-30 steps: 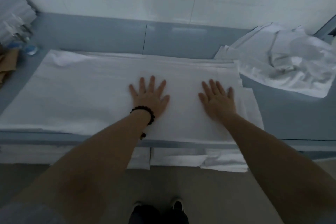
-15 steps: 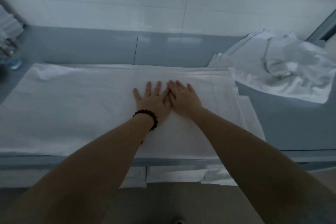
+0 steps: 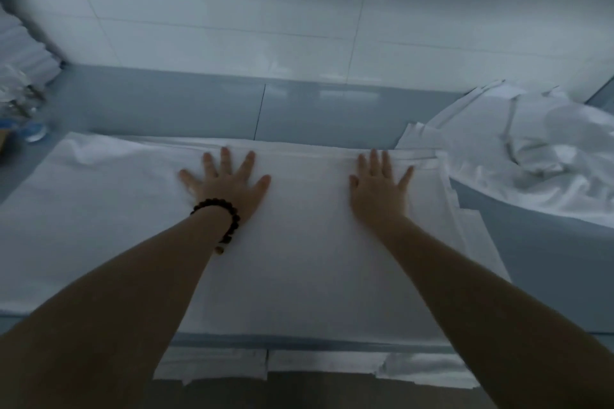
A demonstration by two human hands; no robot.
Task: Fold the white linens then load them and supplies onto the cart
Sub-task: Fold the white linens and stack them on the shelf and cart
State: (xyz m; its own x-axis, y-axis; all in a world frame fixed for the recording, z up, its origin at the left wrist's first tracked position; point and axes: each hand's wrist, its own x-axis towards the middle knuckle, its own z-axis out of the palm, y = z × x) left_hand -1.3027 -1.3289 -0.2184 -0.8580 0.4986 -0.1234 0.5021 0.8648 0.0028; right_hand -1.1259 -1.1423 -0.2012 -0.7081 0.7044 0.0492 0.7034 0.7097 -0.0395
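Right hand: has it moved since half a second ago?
Yes. The right hand slid right along the folded sheet, away from the left hand, toward the sheet's right edge.

I see a grey-blue tabletop (image 3: 548, 262) running up to a glossy white tiled wall (image 3: 232, 26). Below its near edge, dim floor (image 3: 315, 392) shows. A dark beaded bracelet (image 3: 234, 217) circles one wrist.

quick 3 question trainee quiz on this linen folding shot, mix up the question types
1. True or false: the left hand and the right hand both lie flat and open on the folded sheet.
2. Which wrist wears the bead bracelet? A) left B) right C) neither
3. Fill in: the crumpled linen pile lies to the sheet's ____ side.

Key: 1 true; 2 A; 3 right.
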